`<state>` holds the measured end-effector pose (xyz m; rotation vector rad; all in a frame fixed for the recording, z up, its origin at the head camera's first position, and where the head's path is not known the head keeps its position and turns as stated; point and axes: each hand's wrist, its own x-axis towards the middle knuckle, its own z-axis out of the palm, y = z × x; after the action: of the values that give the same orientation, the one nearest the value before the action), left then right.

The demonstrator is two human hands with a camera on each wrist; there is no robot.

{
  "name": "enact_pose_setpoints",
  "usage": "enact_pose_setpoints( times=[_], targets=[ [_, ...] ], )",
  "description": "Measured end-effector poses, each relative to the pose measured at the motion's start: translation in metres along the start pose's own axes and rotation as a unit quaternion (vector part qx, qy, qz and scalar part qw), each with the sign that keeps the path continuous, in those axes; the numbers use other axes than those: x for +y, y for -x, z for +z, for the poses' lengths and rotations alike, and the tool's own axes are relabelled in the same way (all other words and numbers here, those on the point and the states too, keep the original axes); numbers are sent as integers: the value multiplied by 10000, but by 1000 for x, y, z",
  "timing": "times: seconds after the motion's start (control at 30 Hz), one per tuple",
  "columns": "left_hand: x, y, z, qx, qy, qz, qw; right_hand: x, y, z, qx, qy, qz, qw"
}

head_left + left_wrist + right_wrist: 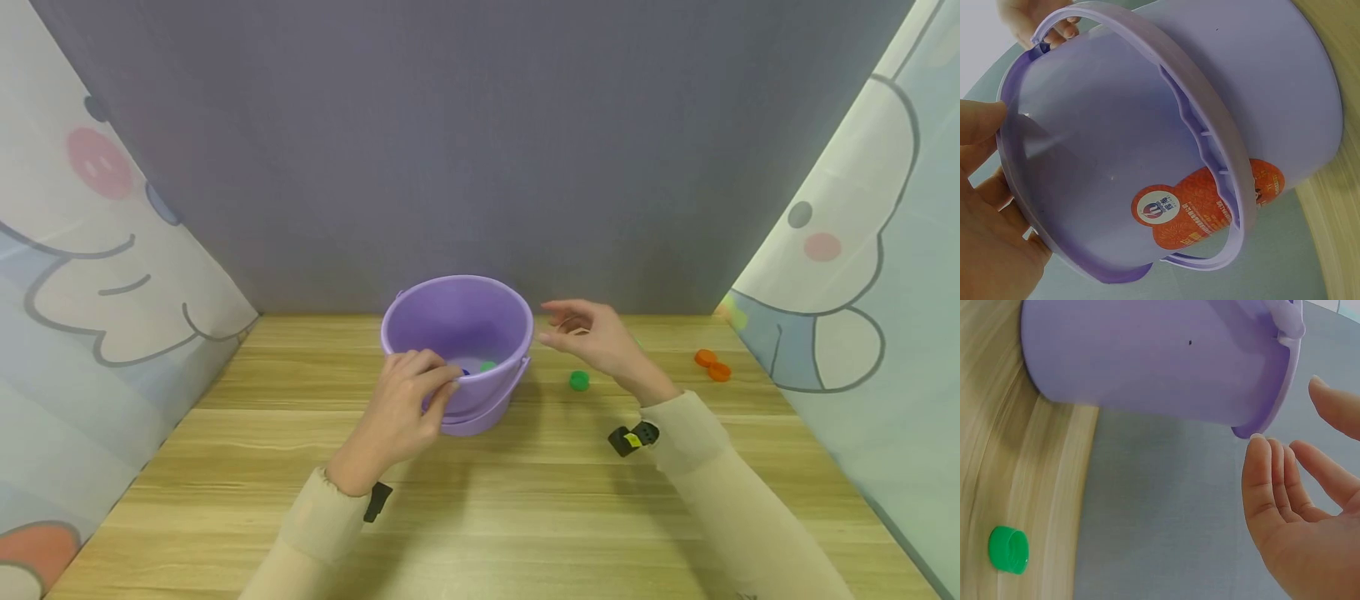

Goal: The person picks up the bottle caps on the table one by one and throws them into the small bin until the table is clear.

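A purple bucket (495,408) stands upright on the wooden table, its handle hanging down on the near side. My left hand (405,404) grips the near rim, thumb outside and fingers over the edge. The left wrist view shows the handle (1235,162) and a red sticker (1179,215) on the bucket's wall. Beyond the right rim, my right hand (592,333) is raised with loosely bent fingers and nothing in them. In the right wrist view its fingertips (1257,447) are right by the rim. Inside the bucket lie a green cap (488,366) and something dark blue (466,372), partly hidden.
On the table (525,517), a green bottle cap (579,381) lies below my right hand. Two orange caps (706,357) lie together farther right. A grey panel (480,150) closes off the back, and printed cartoon sheets (832,275) hang at both sides.
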<state>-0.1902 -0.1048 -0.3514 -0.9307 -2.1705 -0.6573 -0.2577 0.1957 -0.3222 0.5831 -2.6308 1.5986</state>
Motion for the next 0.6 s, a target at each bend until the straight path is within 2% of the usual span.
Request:
enact_pose_setpoints(
  times=[0.6],
  targets=[
    [-1,1,1,-12,20,14,10000,19,8,-8,36,15,14,10000]
  ],
)
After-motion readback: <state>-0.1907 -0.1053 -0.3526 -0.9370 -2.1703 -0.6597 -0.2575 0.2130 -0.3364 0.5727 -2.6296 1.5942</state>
